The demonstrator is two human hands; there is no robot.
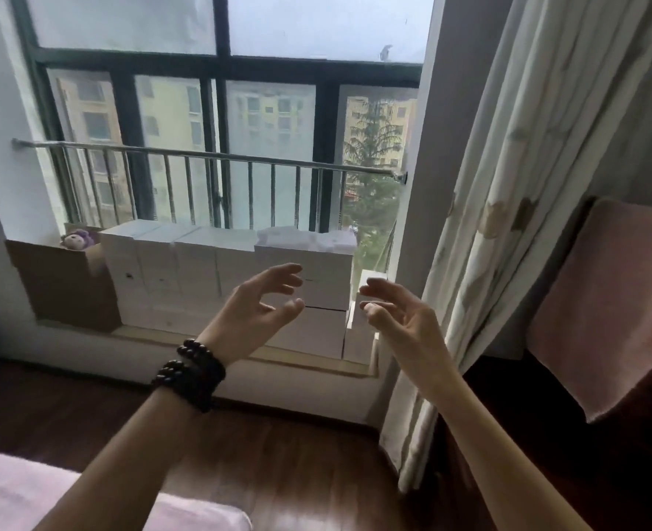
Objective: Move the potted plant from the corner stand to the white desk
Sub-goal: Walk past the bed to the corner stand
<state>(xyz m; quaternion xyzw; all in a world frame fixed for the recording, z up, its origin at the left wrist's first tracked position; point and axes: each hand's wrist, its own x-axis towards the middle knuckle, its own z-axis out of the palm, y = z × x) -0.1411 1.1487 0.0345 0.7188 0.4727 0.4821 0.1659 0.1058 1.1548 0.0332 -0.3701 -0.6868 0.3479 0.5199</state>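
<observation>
Head view, reading left to right. I note a cardboard box (67,279) with a purple plush toy (77,239) far left of both hands, on the window ledge (202,339). Stacked white boxes (209,277) stand behind the hands. Left hand (257,306), raised, fingers spread and curled, holds nothing; dark bead bracelets (194,373) wrap its wrist. Right hand (401,316) faces it, likewise spread and empty. Curtain (508,185) hangs just right of it. I cannot find the potted plant, stand or desk.
</observation>
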